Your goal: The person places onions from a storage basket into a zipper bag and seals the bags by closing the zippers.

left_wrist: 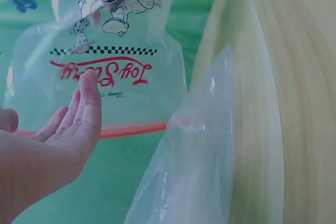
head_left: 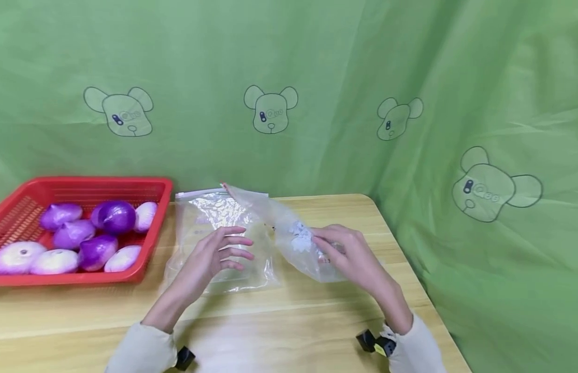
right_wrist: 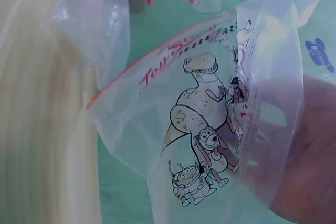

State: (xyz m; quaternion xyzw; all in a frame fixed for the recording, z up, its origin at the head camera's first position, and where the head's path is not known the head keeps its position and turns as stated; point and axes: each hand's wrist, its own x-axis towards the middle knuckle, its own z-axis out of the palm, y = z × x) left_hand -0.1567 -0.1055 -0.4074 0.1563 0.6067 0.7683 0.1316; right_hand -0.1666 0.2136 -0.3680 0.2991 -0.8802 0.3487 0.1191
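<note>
My right hand (head_left: 351,254) pinches a translucent zip bag (head_left: 300,238) on its side and holds it up over the table. In the right wrist view the bag (right_wrist: 205,98) shows cartoon figures, red lettering and a red strip along its edge. My left hand (head_left: 212,256) hovers with fingers spread, a short way left of that bag, holding nothing. Beneath the left hand lies a second clear zip bag (head_left: 200,215), flat on the table with a pale strip along its far edge. In the left wrist view the left hand (left_wrist: 63,135) overlaps the printed bag's lettering.
A red plastic basket (head_left: 102,181) at the left holds several purple and whitish onions (head_left: 116,216). Behind the wooden table (head_left: 251,321) hangs a green curtain (head_left: 200,52) with bear-head drawings, which also runs along the right side.
</note>
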